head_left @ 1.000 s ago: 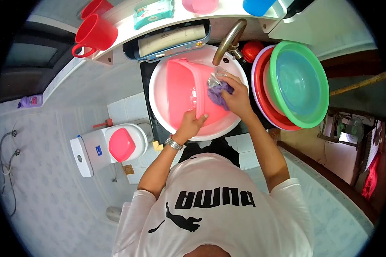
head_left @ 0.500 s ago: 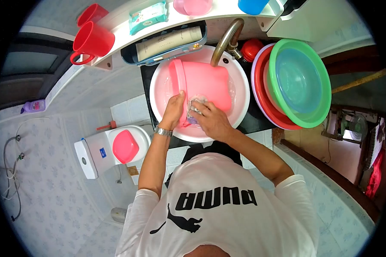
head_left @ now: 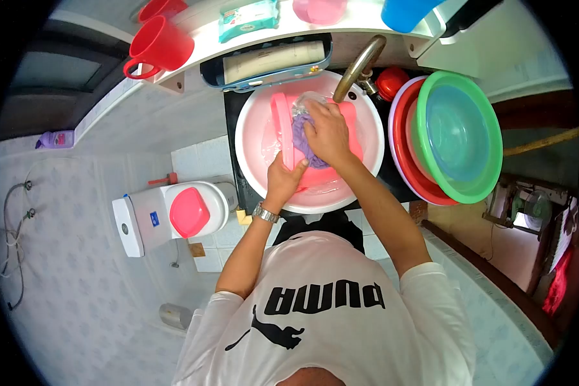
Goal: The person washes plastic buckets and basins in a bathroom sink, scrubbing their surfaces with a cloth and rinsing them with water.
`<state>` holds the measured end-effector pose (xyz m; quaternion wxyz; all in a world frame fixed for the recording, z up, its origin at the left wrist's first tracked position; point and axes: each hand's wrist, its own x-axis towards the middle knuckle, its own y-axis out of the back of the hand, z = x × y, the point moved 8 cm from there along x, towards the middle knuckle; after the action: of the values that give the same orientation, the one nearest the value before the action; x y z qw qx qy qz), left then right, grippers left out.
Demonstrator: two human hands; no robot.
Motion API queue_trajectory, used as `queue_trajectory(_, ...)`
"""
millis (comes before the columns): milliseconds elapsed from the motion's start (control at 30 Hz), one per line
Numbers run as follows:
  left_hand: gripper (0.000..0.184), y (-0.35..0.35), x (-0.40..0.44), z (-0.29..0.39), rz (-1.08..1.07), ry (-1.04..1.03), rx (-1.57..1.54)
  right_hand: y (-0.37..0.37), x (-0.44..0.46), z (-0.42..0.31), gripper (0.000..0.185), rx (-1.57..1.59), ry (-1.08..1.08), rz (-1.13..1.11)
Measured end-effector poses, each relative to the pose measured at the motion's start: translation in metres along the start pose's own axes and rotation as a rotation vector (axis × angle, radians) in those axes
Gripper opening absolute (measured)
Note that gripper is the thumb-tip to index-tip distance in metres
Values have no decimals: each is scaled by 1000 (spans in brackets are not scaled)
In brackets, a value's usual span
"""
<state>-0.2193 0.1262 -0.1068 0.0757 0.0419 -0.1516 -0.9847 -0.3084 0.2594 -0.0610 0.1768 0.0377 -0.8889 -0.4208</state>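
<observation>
A pink bucket [head_left: 352,128] lies on its side in the round sink [head_left: 246,151], its thick rim toward the left. My left hand [head_left: 283,181] is closed on the near part of that rim. Pressed to the bucket's upper side, my right hand [head_left: 329,136] holds a crumpled purple cloth [head_left: 304,136], with whitish suds or a pale mesh near the fingertips. Part of the cloth is hidden under the fingers. Water shows in the sink around the bucket.
A curved metal faucet [head_left: 361,67] rises behind the sink. Stacked basins, a green one [head_left: 496,138] on top, stand to the right. Above are a blue caddy [head_left: 267,78] and a white shelf with a red mug [head_left: 164,45]. A toilet [head_left: 215,209] is at left.
My right hand has moved the purple cloth from the near side of the bucket up toward the faucet, exposing more cloth. My left hand stays on the rim. The view has shifted slightly.
</observation>
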Motion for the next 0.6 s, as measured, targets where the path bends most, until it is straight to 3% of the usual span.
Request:
queue_trajectory(100, 35, 0, -4, -12, -54, 153, 130, 22, -17, -1, 59, 221, -36, 19)
queue_trajectory(167, 35, 2, 0, -9, -32, 48, 108, 28, -33, -17, 66, 82, 193, -76)
queue_trajectory(200, 35, 3, 0, -4, -27, -59, 96, 31, -39, -19, 66, 80, 198, -82)
queue_trajectory(300, 36, 2, 5, -23, -96, 56, 175, 22, -42, -20, 64, 116, 221, -204)
queue_trajectory(533, 36, 12, 10, -3, -41, 10, 138, 38, -14, -24, 49, 427, 71, -212)
queue_trajectory(600, 37, 11, 8, -1, -140, 168, 89, 36, -12, -27, 47, 535, 74, -234)
